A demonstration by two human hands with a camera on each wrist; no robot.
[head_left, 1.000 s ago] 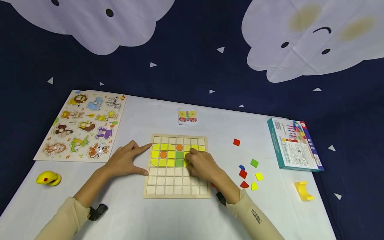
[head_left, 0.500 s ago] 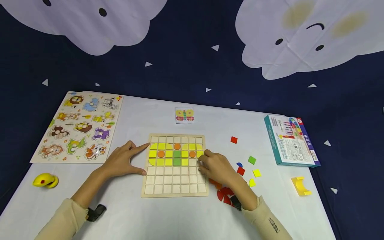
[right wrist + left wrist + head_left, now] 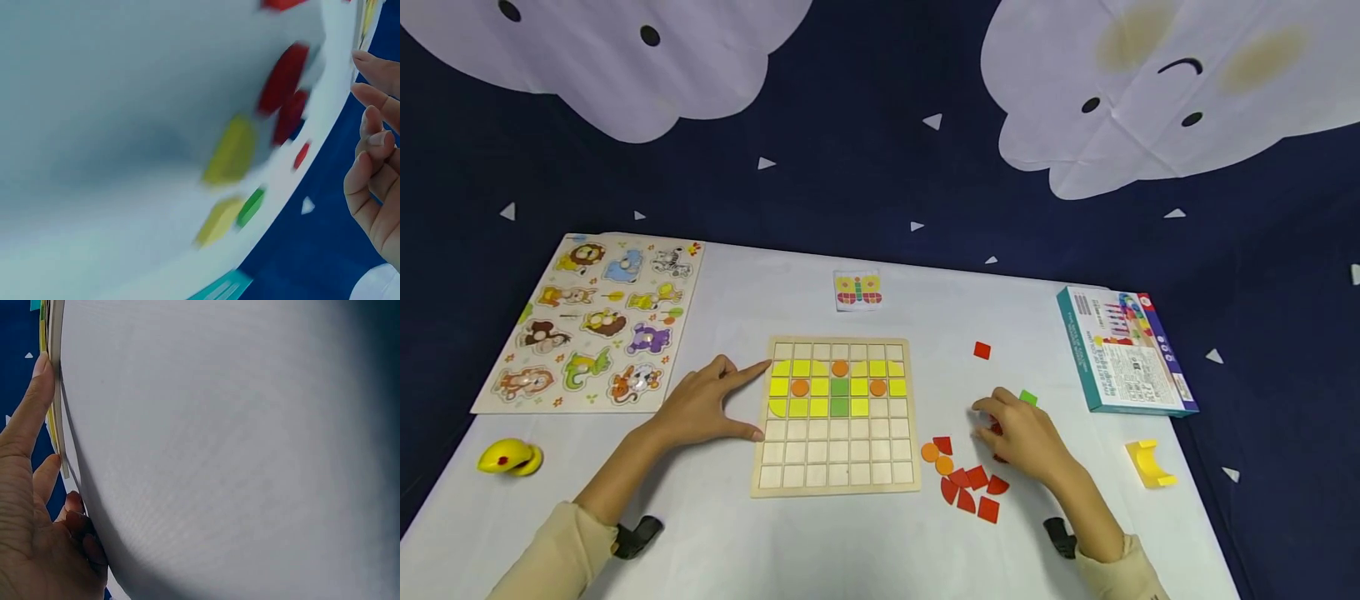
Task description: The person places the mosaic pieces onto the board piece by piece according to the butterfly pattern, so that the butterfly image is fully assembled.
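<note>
My left hand [image 3: 702, 404] rests at the wooden grid board [image 3: 838, 475], its straight index finger and thumb touching the left edge. In the left wrist view, the same hand [image 3: 28, 487] meets the board's side [image 3: 57, 381]. Yellow tiles [image 3: 818, 387], orange discs [image 3: 801, 388] and green squares [image 3: 839, 407] fill part of the upper rows. To the right of the board my right hand [image 3: 1024, 435] hovers over loose tiles, partly covering them. In the right wrist view nothing shows between its parted fingertips; a yellow tile [image 3: 231, 150] and dark red tiles [image 3: 284, 78] lie below.
A butterfly picture card [image 3: 858, 291] lies behind the board. Red tiles [image 3: 988, 509] and orange discs [image 3: 943, 466] lie right of it. An animal puzzle [image 3: 587, 325], yellow toy [image 3: 510, 457], box [image 3: 1127, 350] and yellow curved piece [image 3: 1150, 464] stand around the table.
My right hand has left the board's right side and moved right to the loose tiles, uncovering the board's right half and the red tiles. My left hand stays at the board's edge.
</note>
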